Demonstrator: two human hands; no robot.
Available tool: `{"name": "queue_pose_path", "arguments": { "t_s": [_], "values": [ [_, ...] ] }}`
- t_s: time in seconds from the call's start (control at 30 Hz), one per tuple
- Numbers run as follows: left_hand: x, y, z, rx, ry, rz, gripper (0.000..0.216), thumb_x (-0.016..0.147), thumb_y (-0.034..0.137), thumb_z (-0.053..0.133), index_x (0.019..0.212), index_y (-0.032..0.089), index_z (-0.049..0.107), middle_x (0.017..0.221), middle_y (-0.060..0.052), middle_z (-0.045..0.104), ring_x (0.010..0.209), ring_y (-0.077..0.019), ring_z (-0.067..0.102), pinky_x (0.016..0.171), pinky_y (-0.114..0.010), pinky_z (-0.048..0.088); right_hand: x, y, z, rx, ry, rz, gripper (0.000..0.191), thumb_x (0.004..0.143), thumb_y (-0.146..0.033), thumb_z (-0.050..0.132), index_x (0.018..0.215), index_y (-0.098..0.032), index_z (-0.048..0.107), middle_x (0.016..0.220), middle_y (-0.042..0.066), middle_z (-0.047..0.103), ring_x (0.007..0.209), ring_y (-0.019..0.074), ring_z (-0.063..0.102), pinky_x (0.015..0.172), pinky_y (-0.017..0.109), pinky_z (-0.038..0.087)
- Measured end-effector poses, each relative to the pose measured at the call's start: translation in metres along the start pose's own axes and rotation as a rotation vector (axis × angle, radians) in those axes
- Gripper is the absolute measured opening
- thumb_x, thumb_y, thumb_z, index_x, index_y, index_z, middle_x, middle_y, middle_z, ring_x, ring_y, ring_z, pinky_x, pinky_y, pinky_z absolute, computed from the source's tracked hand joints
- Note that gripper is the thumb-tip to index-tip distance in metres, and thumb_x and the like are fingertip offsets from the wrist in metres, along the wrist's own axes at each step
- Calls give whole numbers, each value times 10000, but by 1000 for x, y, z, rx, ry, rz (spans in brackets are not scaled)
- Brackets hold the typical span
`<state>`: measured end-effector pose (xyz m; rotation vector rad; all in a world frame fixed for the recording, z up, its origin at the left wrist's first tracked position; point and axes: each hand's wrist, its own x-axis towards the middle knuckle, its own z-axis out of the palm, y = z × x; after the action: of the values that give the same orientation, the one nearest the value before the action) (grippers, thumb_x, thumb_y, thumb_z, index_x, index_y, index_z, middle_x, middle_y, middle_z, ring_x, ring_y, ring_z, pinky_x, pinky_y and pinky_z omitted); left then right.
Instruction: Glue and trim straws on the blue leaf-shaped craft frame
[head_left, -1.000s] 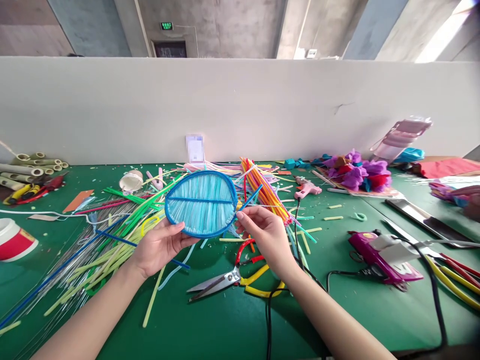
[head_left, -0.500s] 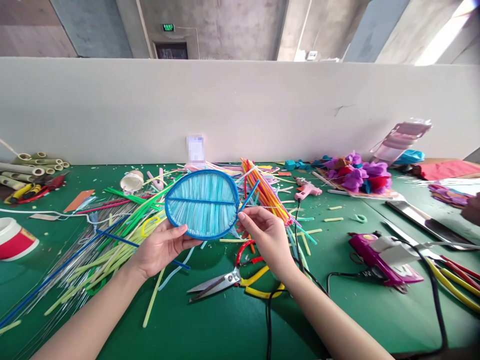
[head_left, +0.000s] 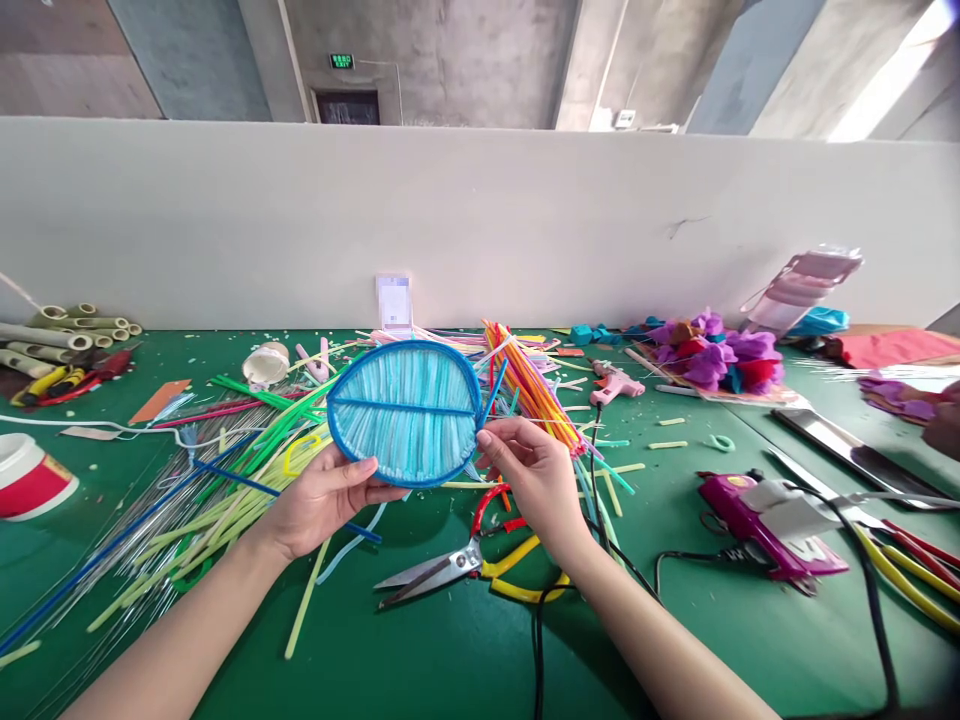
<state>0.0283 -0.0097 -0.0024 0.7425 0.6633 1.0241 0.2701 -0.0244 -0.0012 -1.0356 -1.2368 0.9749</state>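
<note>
A round blue-rimmed disc (head_left: pixel 405 440) with pale blue, streaky filling and a bar across its middle is held up over the table. My left hand (head_left: pixel 322 500) grips its lower left edge, thumb on the front and fingers behind. At the right edge, my right hand (head_left: pixel 529 475) pinches the rim where a short blue pipe cleaner end (head_left: pixel 495 390) sticks out. Below the disc lie scissors (head_left: pixel 450 570) with red and yellow handles, blades slightly apart. Beyond it rests a bundle of orange and yellow pipe cleaners (head_left: pixel 536 390).
Green and yellow pipe cleaners (head_left: pixel 217 510) and thin wires spread at left. A pink glue gun (head_left: pixel 616 382), a magenta power strip (head_left: pixel 772 530) with black cables, and purple-red flowers (head_left: pixel 712 350) are at right. A paper cup (head_left: pixel 34 480) stands far left. Another person's hand (head_left: pixel 943 425) shows at the right edge.
The disc has tilted slightly toward the camera and sits a little lower, still in both hands. At the right edge, the other person's hand and purple piece have shifted slightly.
</note>
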Motion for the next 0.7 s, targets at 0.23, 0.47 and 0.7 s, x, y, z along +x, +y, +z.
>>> {"name": "queue_pose_path", "arguments": {
  "t_s": [0.23, 0.47, 0.7],
  "values": [
    [0, 0, 1, -38, 33, 7, 511, 770, 12, 697, 1235, 222, 666, 1077, -91, 758, 914, -286, 740, 738, -382, 653, -2, -5, 1, 49, -15, 1, 280, 835, -465, 692, 832, -187, 655, 689, -9, 643, 610, 126, 634, 537, 220, 498],
    [2, 1, 0, -72, 64, 47, 483, 798, -10, 638, 1236, 190, 651, 1038, -107, 763, 910, -266, 741, 802, -395, 638, 0, 1, -3, -252, -3, -70, 367, 967, -495, 449, 914, -195, 654, 795, 44, 690, 715, 189, 653, 621, 308, 527],
    [5, 5, -4, -127, 61, 117, 445, 811, -11, 614, 1206, 188, 651, 1001, -97, 767, 898, -259, 745, 825, -392, 630, 8, 16, -16, -1033, -5, -334, 235, 942, -292, 489, 1079, -193, 652, 1052, 93, 683, 1061, 278, 571, 925, 422, 469]
  ]
}}
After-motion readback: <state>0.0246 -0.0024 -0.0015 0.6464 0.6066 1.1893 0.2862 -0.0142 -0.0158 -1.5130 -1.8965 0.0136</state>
